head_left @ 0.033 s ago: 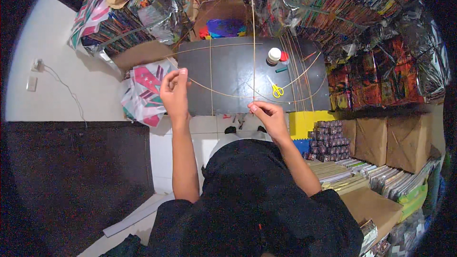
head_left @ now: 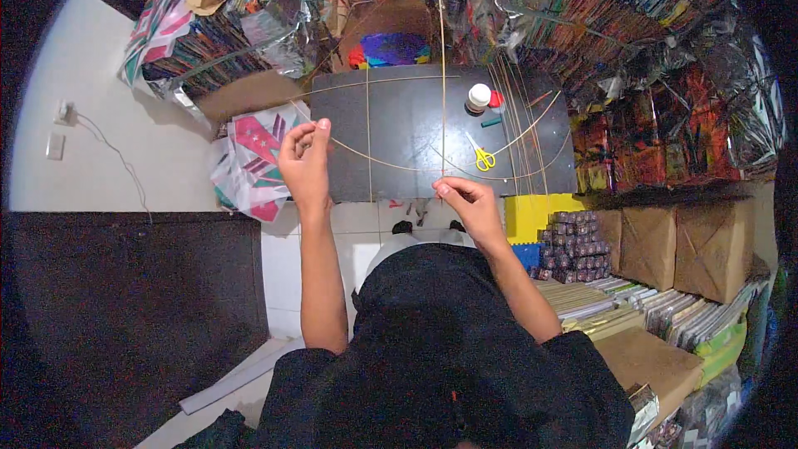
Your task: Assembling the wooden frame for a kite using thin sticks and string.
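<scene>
A long, thin, straight stick (head_left: 444,108) stretches away from me over the dark table (head_left: 407,126). My right hand (head_left: 470,204) pinches its near end, close to where a thin bowed stick (head_left: 378,160) crosses it. The bow curves up at both sides. Thumb and fingers of my left hand (head_left: 306,162) are closed on its left part, and a short tip shows beyond them. Yellow-handled scissors (head_left: 485,160) lie right of the crossing. Behind them are a white-capped bottle (head_left: 478,96), a small green piece (head_left: 492,122) and a red item (head_left: 496,99).
Another thin stick (head_left: 368,133) lies across the table's left part, and several more sticks (head_left: 522,137) lie at its right. A pink-and-white printed sheet (head_left: 253,154) hangs by the left edge. Wrapped stacks (head_left: 615,21) crowd the back and right. Brown boxes (head_left: 648,241) stand at my right.
</scene>
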`<state>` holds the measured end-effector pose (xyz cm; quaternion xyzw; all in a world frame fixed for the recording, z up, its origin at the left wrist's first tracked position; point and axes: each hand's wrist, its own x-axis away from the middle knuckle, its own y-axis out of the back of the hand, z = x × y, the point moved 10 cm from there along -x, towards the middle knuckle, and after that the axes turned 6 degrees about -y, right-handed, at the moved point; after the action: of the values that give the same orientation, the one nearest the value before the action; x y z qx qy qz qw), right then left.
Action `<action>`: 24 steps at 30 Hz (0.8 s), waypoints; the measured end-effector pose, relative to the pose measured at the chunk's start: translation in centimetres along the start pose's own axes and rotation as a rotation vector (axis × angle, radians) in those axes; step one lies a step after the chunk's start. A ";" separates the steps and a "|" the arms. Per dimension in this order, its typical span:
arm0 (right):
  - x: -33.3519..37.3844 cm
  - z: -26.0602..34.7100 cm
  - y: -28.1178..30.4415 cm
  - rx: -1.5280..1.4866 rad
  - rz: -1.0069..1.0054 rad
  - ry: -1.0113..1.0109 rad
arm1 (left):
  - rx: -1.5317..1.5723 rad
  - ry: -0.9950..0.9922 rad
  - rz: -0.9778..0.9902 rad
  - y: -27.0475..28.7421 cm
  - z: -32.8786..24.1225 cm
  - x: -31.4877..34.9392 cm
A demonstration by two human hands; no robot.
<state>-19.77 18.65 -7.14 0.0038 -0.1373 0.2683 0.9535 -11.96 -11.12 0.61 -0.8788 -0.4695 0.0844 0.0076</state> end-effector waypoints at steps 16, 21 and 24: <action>0.1 0.6 -0.1 0.019 -0.013 -0.016 | 0.284 0.202 0.027 0.0 2.3 0.4; 0.0 0.1 -0.1 0.014 -0.005 -0.014 | 0.472 0.233 0.186 -1.4 2.5 0.8; 0.0 0.2 -0.1 0.022 -0.005 -0.012 | 0.557 0.249 0.220 -2.1 2.2 1.1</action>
<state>-19.75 18.53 -6.95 0.0160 -0.1399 0.2674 0.9532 -13.46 -9.19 -1.53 -0.8921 -0.3259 0.1016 0.2960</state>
